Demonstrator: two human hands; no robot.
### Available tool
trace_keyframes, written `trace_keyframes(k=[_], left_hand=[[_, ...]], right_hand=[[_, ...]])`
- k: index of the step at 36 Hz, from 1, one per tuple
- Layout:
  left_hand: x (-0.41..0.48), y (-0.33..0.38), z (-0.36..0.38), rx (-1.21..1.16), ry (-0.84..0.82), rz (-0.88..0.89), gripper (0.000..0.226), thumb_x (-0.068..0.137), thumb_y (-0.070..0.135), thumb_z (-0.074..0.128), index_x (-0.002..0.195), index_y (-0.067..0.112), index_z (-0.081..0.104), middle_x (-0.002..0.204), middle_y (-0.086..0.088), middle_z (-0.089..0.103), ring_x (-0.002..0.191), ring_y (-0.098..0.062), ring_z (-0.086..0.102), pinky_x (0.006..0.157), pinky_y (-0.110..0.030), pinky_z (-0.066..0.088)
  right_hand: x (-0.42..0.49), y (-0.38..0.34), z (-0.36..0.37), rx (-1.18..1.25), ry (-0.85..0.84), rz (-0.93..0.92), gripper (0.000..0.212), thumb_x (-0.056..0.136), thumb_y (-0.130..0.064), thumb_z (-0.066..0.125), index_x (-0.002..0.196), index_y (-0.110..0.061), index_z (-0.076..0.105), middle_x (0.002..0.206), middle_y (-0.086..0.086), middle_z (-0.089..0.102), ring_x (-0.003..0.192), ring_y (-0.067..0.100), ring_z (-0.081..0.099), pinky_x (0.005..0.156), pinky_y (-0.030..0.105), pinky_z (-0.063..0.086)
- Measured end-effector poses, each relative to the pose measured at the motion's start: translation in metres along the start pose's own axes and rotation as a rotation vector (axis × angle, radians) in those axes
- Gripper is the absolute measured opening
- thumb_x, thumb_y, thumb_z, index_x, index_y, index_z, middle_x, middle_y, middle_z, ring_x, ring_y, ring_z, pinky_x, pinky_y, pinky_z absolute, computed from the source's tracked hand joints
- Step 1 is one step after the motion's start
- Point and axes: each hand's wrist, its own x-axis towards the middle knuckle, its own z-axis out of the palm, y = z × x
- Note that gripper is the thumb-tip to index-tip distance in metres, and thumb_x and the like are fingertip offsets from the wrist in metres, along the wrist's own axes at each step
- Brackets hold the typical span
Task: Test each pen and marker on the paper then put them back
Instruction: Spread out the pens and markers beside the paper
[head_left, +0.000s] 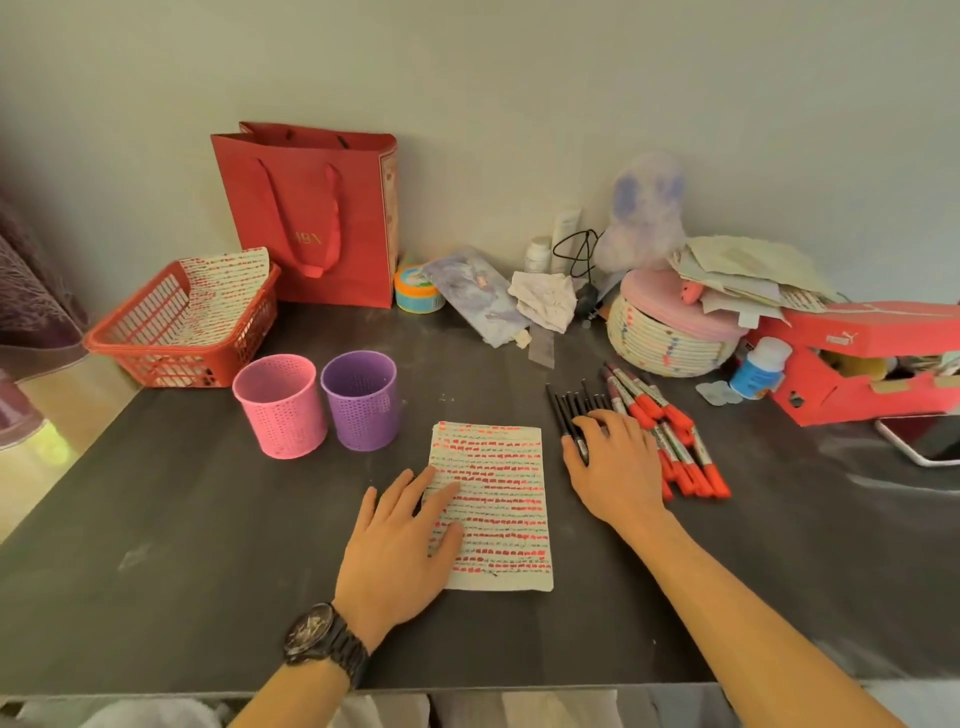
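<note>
A sheet of paper (498, 499) covered in rows of red and dark test marks lies on the dark table (208, 519). My left hand (400, 540) rests flat on the paper's left edge, fingers straight. To the right lie several black pens (563, 410) and several red-capped markers (680, 447) in a loose pile. My right hand (615, 467) lies over the pens with fingers spread; whether it pinches one is hidden. A pink cup (280, 410) and a purple cup (361, 400) stand to the left of the paper.
A red basket (156, 353) holding another marked sheet sits at the back left, beside a red paper bag (317, 218). At the back right are a woven basket with a pink lid (670, 338), a small bottle (758, 369), a red shoebox (862, 364) and a phone (924, 441).
</note>
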Motion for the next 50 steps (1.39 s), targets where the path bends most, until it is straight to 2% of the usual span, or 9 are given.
trace_keyframes(k=[6,12,18,29,34,41,45,48,50], left_hand=[[-0.003,0.018,0.007,-0.033,0.033,0.008,0.056,0.094,0.069,0.029,0.146,0.048,0.034,0.158,0.017,0.026,0.15,-0.01,0.019,0.123,-0.041,-0.002],[-0.003,0.009,0.004,-0.201,0.121,-0.042,0.049,0.099,0.054,0.044,0.145,0.039,0.046,0.15,0.015,0.04,0.139,-0.007,0.035,0.12,-0.03,0.026],[-0.003,0.006,0.01,-0.131,0.103,-0.046,0.05,0.101,0.052,0.041,0.15,0.038,0.042,0.16,0.012,0.032,0.152,-0.013,0.019,0.123,-0.034,0.014],[0.0,0.005,0.016,-0.135,0.158,-0.065,0.043,0.104,0.049,0.039,0.145,0.04,0.049,0.157,0.011,0.039,0.15,-0.013,0.025,0.12,-0.032,0.018],[-0.001,0.007,0.014,-0.165,0.163,-0.077,0.045,0.102,0.052,0.04,0.143,0.038,0.052,0.156,0.011,0.039,0.15,-0.014,0.026,0.123,-0.039,0.026],[0.0,0.008,0.014,-0.124,0.148,-0.072,0.047,0.104,0.051,0.038,0.148,0.037,0.045,0.158,0.011,0.036,0.151,-0.014,0.023,0.123,-0.036,0.021],[-0.001,0.008,0.015,-0.108,0.152,-0.075,0.045,0.105,0.048,0.036,0.149,0.038,0.045,0.158,0.011,0.037,0.15,-0.014,0.024,0.123,-0.034,0.019],[0.0,0.007,0.015,-0.116,0.144,-0.079,0.044,0.106,0.047,0.035,0.148,0.039,0.046,0.158,0.012,0.037,0.151,-0.014,0.024,0.123,-0.035,0.019],[0.0,0.007,0.015,-0.124,0.136,-0.08,0.044,0.106,0.047,0.034,0.148,0.039,0.045,0.159,0.012,0.036,0.151,-0.014,0.023,0.124,-0.036,0.02]], right_hand=[[-0.012,-0.001,-0.003,0.012,0.061,-0.003,0.033,0.096,-0.037,0.058,0.119,-0.017,0.068,0.129,0.007,0.062,0.124,0.028,0.053,0.099,0.045,0.044],[-0.031,-0.003,-0.003,0.052,0.081,-0.053,0.035,0.092,-0.037,0.062,0.123,-0.021,0.067,0.133,0.005,0.06,0.128,0.027,0.05,0.102,0.048,0.043],[-0.033,-0.005,-0.004,0.034,0.016,-0.055,0.038,0.095,-0.036,0.057,0.131,-0.025,0.064,0.14,0.004,0.057,0.132,0.026,0.048,0.104,0.05,0.042],[-0.004,-0.024,-0.018,-0.203,-0.146,-0.052,0.041,0.092,-0.039,0.052,0.131,-0.027,0.055,0.14,0.005,0.052,0.127,0.028,0.049,0.097,0.045,0.043],[0.007,-0.028,-0.019,-0.246,-0.163,-0.074,0.038,0.095,-0.046,0.047,0.124,-0.025,0.059,0.133,0.004,0.056,0.123,0.025,0.05,0.093,0.041,0.043],[0.02,-0.035,-0.017,-0.291,-0.174,-0.072,0.044,0.097,-0.048,0.047,0.119,-0.016,0.067,0.133,0.006,0.057,0.125,0.026,0.048,0.097,0.042,0.042],[0.024,-0.034,-0.016,-0.169,-0.153,-0.009,0.042,0.099,-0.04,0.046,0.118,-0.009,0.067,0.132,0.008,0.059,0.124,0.028,0.049,0.096,0.043,0.044],[0.018,-0.031,-0.02,0.115,-0.066,0.093,0.035,0.101,-0.037,0.047,0.091,-0.011,0.068,0.105,0.008,0.065,0.103,0.029,0.059,0.076,0.036,0.045],[0.008,-0.031,-0.027,0.41,-0.094,0.199,0.033,0.102,-0.039,0.046,0.084,-0.016,0.061,0.085,-0.001,0.066,0.08,0.019,0.064,0.06,0.028,0.04]])
